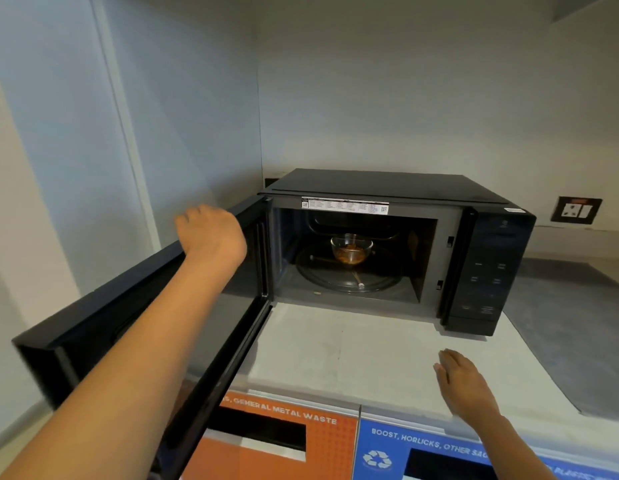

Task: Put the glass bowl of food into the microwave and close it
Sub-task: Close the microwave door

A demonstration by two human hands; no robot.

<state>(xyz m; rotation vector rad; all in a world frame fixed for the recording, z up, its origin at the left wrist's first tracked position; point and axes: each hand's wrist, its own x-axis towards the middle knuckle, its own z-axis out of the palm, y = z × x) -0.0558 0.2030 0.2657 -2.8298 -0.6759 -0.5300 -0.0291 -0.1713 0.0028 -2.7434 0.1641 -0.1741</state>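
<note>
A black microwave [488, 244] stands on a pale counter [339, 355] with its door [103, 327] swung wide to the left. Inside, a small glass bowl [351, 249] of brownish food sits on the glass turntable [335, 280]. My left hand [212, 233] rests over the top edge of the door, fingers curled on it. My right hand [465, 384] hovers flat above the counter's front edge, fingers apart, holding nothing.
Below the counter's front are an orange waste bin panel [283, 445] and a blue recycling panel [439, 455], each with a dark slot. A wall socket [576, 210] is on the right wall. A grey surface [578, 323] lies to the microwave's right.
</note>
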